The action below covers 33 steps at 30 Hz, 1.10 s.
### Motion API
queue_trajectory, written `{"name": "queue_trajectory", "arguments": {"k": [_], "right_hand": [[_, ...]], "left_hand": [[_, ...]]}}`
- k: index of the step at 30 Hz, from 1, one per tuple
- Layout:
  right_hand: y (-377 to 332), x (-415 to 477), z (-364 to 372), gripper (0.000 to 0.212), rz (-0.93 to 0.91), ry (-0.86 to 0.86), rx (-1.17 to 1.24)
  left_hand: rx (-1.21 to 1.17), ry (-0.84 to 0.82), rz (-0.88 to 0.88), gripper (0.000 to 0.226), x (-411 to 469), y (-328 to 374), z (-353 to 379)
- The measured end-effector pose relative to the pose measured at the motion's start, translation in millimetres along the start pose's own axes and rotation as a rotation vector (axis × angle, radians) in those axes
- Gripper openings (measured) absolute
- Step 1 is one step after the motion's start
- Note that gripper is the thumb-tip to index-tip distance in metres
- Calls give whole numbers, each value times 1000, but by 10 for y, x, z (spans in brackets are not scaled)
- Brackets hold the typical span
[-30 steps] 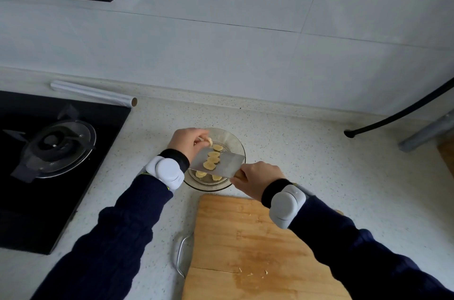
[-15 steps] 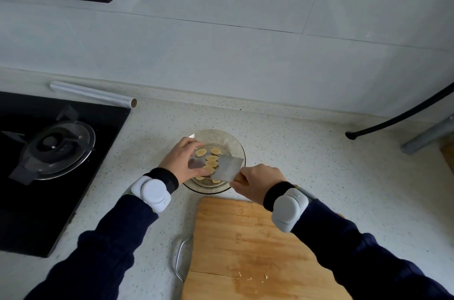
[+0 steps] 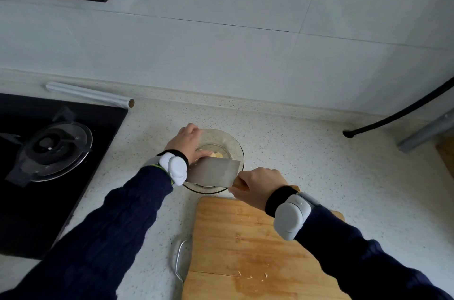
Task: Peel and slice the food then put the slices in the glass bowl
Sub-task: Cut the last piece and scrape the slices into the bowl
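A glass bowl point(image 3: 236, 145) stands on the speckled counter just beyond the wooden cutting board point(image 3: 245, 250). A few pale yellow slices point(image 3: 218, 154) show inside it, above the blade's top edge. My right hand point(image 3: 260, 185) grips the wooden handle of a cleaver point(image 3: 213, 174), whose broad grey blade lies flat over the near half of the bowl. My left hand point(image 3: 186, 140) covers the bowl's left rim, palm down, thumb pointing toward the slices. Whatever lies under that palm is hidden. Small scraps lie on the board's near part.
A black gas stove point(image 3: 49, 147) fills the left side, with a roll of foil point(image 3: 91, 96) behind it. A wire handle point(image 3: 179, 260) sticks out at the board's left edge. A black hose point(image 3: 405, 110) and a grey pipe point(image 3: 427, 130) sit at the right.
My left hand has moved from the blade's surface to the bowl's left rim. The cleaver has shifted toward me and now hides most of the slices in the bowl.
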State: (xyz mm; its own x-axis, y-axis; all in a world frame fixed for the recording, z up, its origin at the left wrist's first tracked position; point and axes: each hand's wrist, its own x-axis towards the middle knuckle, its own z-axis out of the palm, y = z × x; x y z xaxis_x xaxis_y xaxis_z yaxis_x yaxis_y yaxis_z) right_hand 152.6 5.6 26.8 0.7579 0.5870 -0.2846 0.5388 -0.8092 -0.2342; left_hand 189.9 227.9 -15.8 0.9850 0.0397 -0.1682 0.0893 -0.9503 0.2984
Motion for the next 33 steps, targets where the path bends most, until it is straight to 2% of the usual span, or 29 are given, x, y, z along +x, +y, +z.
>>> {"name": "queue_trajectory", "arguments": {"k": [3, 6, 11, 14, 21, 25, 29, 33], "right_hand": [[10, -20, 0, 34, 0, 8, -19], [57, -27, 16, 39, 34, 17, -31], [151, -67, 18, 33, 66, 28, -24], [176, -98, 19, 31, 68, 39, -34], [224, -184, 4, 31, 115, 53, -6], [251, -197, -4, 36, 201, 55, 96], [243, -169, 16, 40, 249, 98, 118], [211, -142, 3, 40, 288, 115, 147]], "left_hand": [[-18, -8, -83, 64, 96, -40, -19], [-89, 62, -121, 58, 97, -86, -43], [-117, 21, -62, 76, -57, -85, -17], [-105, 28, -81, 75, -55, -74, 10], [-142, 137, -311, 56, 59, -64, -20], [-230, 297, -299, 52, -52, -24, -31], [-288, 487, -232, 68, -292, 129, 56], [-273, 451, -189, 96, -439, 286, 196]]}}
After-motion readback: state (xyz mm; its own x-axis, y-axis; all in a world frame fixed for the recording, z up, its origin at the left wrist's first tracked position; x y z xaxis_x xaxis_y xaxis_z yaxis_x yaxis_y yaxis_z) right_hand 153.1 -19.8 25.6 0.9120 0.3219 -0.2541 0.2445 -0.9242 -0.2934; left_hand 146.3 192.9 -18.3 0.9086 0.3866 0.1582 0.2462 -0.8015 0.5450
